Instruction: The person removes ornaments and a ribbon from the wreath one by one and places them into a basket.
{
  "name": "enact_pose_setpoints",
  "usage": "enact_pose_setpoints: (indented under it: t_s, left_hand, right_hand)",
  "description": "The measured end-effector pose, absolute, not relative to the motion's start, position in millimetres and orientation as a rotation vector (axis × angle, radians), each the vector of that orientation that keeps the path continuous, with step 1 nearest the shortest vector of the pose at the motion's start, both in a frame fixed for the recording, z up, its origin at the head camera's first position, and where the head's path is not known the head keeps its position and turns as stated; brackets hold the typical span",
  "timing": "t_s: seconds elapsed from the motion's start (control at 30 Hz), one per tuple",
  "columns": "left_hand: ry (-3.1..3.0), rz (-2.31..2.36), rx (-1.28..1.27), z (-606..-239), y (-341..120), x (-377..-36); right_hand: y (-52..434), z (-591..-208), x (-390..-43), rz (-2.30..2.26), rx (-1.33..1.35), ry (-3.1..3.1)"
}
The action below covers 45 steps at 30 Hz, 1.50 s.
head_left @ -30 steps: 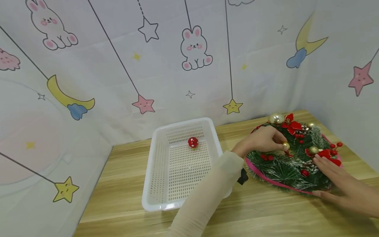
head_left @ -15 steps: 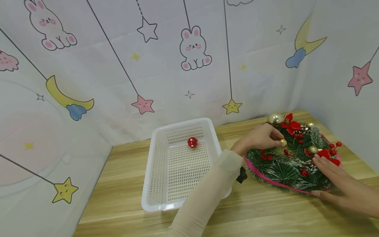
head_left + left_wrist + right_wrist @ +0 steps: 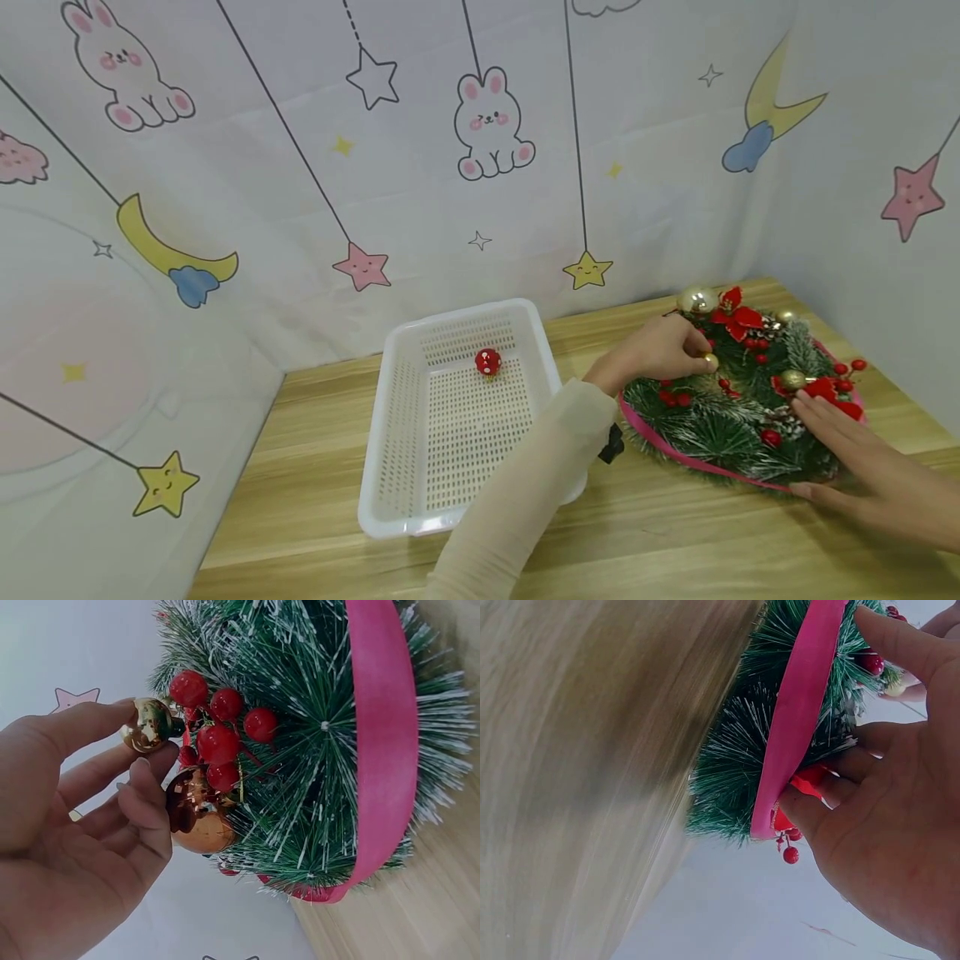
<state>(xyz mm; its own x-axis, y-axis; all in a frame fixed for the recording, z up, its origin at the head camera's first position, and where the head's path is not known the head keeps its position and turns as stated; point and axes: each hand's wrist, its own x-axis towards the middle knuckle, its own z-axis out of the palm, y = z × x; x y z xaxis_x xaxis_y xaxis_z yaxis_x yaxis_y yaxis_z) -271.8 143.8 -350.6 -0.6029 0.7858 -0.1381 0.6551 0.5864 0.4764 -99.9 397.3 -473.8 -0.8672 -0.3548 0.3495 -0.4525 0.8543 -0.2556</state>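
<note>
Since 1 second ago, our left hand (image 3: 652, 350) has drawn the gold ball (image 3: 710, 362) a little up and away from the wreath (image 3: 738, 417). We pinch that ball (image 3: 148, 724) between thumb and forefinger, the other fingers loosely curled beside it; it sits just off the red berries (image 3: 217, 727), near a larger gold bauble (image 3: 199, 814), and whether a wire ties it to the greenery we cannot tell from the wrist view. Our right hand (image 3: 862, 454) lies nearly flat on the wreath's near right edge, fingers straight, thumb under the pink ribbon (image 3: 799, 720), holding nothing.

To do this well, we judge the pinch should stay on the ball alone, clear of the berries, while the flat hand presses the wreath down so it does not lift or slide.

We work on a wooden table (image 3: 315, 492). 1 white basket (image 3: 397, 433) stands left of the wreath with 1 red ball (image 3: 488, 361) inside. Cartoon curtains (image 3: 300, 167) of rabbits, stars and moons enclose the table.
</note>
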Motion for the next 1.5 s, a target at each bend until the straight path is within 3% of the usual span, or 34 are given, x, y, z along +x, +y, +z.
enact_pose_setpoints:
  t_s: [0.5, 1.5]
  left_hand:
    - [2.469, 0.542, 1.179, -348, 136, -270]
    - [2.26, 1.031, 1.195, -317, 86, -272]
  right_hand:
    - [397, -475, -101, 0.463, 0.612, -2.723]
    - [395, -476, -101, 0.457, 0.595, -2.76]
